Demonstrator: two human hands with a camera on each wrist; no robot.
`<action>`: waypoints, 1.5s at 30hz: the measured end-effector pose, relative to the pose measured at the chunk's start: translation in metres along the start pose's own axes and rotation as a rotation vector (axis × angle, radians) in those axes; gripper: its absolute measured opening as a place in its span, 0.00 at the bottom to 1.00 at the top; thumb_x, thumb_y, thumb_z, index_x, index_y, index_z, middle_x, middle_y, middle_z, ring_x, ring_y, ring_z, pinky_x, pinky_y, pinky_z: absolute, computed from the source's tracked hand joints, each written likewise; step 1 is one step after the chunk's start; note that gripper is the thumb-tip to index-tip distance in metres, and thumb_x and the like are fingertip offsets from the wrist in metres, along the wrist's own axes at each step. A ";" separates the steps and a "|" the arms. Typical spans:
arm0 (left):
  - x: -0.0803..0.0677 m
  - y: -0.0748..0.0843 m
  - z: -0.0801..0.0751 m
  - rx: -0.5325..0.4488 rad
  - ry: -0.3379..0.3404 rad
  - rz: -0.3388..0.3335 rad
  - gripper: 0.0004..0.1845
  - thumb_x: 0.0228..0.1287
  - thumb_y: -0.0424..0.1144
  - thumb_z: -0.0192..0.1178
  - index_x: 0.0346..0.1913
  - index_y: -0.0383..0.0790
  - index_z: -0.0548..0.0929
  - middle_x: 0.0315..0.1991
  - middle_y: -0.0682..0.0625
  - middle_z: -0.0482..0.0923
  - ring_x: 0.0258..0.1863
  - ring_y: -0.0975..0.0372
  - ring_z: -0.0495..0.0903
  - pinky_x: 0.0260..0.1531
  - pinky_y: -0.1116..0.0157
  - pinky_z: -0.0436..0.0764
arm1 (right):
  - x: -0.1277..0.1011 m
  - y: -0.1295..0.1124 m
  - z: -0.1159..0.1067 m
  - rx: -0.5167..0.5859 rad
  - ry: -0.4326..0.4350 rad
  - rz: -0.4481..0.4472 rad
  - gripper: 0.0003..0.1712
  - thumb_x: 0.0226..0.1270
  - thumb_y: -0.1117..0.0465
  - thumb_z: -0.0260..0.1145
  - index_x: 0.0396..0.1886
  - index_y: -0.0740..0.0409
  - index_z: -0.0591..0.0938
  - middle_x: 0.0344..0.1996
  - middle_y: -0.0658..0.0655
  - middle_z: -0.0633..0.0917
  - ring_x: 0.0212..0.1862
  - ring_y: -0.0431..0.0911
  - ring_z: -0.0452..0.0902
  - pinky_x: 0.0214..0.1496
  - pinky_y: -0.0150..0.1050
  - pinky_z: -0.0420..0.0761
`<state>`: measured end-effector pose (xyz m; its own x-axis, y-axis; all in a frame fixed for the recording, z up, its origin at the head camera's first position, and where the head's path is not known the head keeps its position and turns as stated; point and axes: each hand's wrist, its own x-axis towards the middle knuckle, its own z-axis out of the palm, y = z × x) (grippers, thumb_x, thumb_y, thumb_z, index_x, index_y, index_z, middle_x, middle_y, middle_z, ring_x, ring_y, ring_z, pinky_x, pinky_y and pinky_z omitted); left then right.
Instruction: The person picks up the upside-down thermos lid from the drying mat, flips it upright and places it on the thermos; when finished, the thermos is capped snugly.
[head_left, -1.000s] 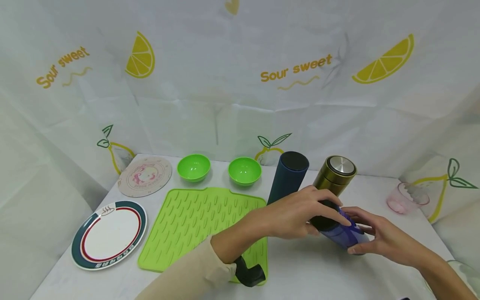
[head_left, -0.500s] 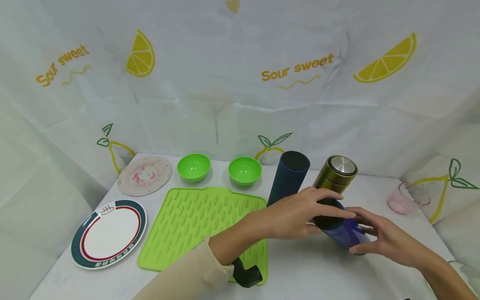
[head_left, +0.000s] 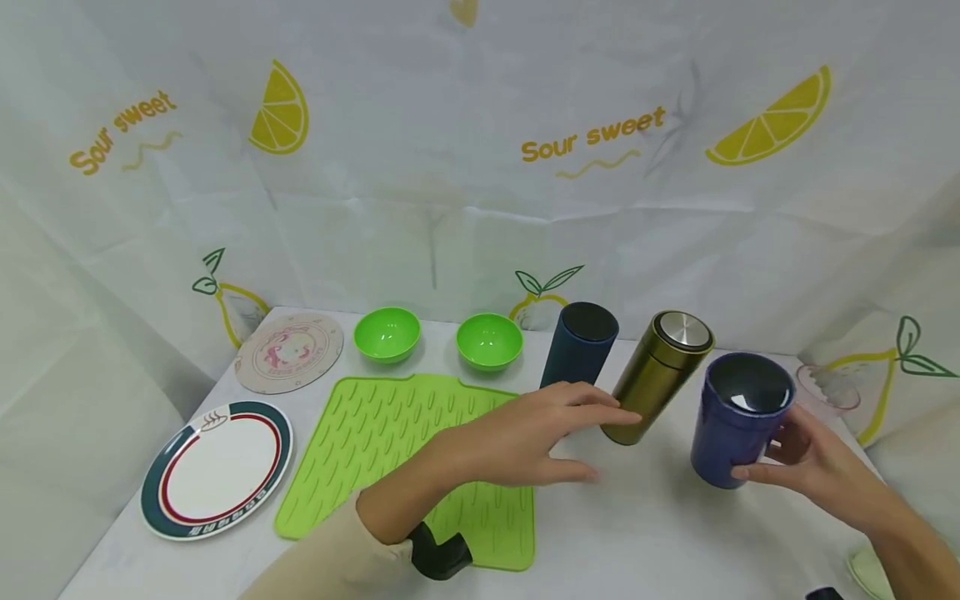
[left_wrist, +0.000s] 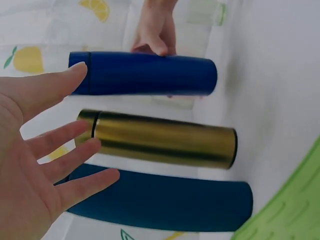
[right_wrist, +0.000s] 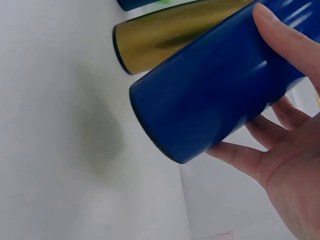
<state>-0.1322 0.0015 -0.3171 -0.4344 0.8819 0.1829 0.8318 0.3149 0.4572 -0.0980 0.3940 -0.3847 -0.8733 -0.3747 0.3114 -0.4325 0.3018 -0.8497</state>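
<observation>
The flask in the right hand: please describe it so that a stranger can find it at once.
Start at the green mat and go right along the row of three flasks. The bright blue flask is the rightmost, gripped by the right hand. Its neighbours are gold and dark teal.

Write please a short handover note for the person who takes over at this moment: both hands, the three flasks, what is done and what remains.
Left hand: open, fingers spread, holding nothing, in front of the gold flask.
Right hand: grips the blue flask near its base.
Done: blue flask stands in the row, right of the gold flask and the dark teal flask.
Left: its base looks slightly off the table; set it down and let go.
</observation>
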 end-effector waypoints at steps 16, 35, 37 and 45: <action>-0.049 -0.029 0.004 -0.034 -0.041 -0.173 0.28 0.69 0.47 0.66 0.71 0.51 0.76 0.64 0.56 0.80 0.65 0.67 0.76 0.69 0.69 0.74 | 0.016 0.037 0.002 0.229 0.244 0.030 0.68 0.51 0.93 0.61 0.84 0.46 0.45 0.71 0.43 0.69 0.61 0.30 0.79 0.48 0.24 0.85; -0.096 -0.061 0.016 -0.118 -0.021 -0.393 0.28 0.67 0.44 0.68 0.69 0.48 0.78 0.65 0.54 0.80 0.66 0.62 0.77 0.69 0.57 0.77 | 0.013 0.042 0.009 0.123 0.290 0.173 0.63 0.62 0.82 0.65 0.82 0.36 0.45 0.64 0.37 0.70 0.55 0.24 0.77 0.46 0.18 0.81; -0.101 -0.063 0.016 -0.114 -0.012 -0.411 0.28 0.66 0.46 0.68 0.69 0.49 0.78 0.65 0.54 0.80 0.66 0.62 0.77 0.69 0.56 0.77 | 0.012 0.040 0.013 0.081 0.332 0.204 0.62 0.62 0.80 0.66 0.82 0.36 0.45 0.65 0.38 0.69 0.57 0.24 0.75 0.50 0.17 0.79; -0.123 -0.071 0.001 -0.012 0.133 -0.500 0.34 0.61 0.53 0.72 0.70 0.58 0.75 0.72 0.51 0.71 0.72 0.53 0.71 0.68 0.46 0.76 | -0.001 0.021 0.050 -0.127 0.515 0.344 0.67 0.63 0.72 0.70 0.81 0.34 0.32 0.82 0.61 0.37 0.85 0.58 0.27 0.74 0.77 0.30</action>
